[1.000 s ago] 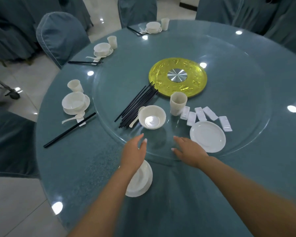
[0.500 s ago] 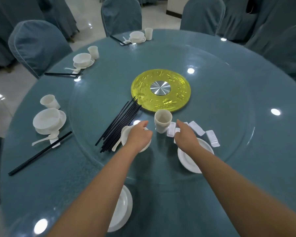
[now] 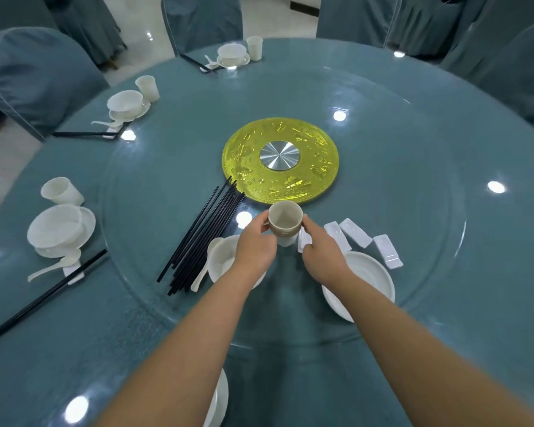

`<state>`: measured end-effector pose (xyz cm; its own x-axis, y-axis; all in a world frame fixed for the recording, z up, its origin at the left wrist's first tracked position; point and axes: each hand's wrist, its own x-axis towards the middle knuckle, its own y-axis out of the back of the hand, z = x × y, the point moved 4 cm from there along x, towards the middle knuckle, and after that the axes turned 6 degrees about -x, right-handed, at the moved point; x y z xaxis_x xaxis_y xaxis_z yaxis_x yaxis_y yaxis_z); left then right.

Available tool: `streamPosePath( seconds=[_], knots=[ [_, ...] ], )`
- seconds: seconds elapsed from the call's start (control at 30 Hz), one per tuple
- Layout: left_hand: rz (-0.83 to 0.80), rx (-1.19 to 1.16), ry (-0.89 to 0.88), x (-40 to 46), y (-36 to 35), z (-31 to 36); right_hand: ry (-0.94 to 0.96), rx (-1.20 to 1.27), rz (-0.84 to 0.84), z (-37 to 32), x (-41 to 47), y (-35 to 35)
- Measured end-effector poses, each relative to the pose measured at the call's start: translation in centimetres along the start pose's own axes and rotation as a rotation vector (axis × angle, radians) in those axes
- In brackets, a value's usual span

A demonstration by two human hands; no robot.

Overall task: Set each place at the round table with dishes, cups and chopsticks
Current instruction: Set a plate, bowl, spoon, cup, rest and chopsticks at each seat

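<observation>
Three places already carry dishes while the left hand (image 3: 253,252) and right hand (image 3: 322,257) both grip a stack of cups (image 3: 285,224) between them, above one bowl (image 3: 225,263), beside one plate (image 3: 367,278)

No legible text or labels.

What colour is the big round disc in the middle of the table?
The disc is shiny yellow with a silver metal centre, seen in the head view.
</observation>
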<state>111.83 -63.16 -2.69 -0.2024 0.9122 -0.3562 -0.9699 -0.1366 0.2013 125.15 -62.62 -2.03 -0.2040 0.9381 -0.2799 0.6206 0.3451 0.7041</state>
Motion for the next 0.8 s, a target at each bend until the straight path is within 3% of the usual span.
streamPosePath(
  seconds=[0.3, 0.57, 0.8],
  knots=[
    [-0.040, -0.007, 0.013, -0.5, -0.9, 0.0, -0.072, 0.092, 0.013, 0.9, -0.2, -0.3],
    [-0.090, -0.036, -0.001, -1.0, -0.6, 0.8, -0.072, 0.136, -0.080, 0.3, -0.5, -0.3],
    [-0.012, -0.063, -0.086, -2.9, 0.7, 3.6, 0.041, 0.113, 0.008, -0.9, -2.3, 1.8]
  ],
)
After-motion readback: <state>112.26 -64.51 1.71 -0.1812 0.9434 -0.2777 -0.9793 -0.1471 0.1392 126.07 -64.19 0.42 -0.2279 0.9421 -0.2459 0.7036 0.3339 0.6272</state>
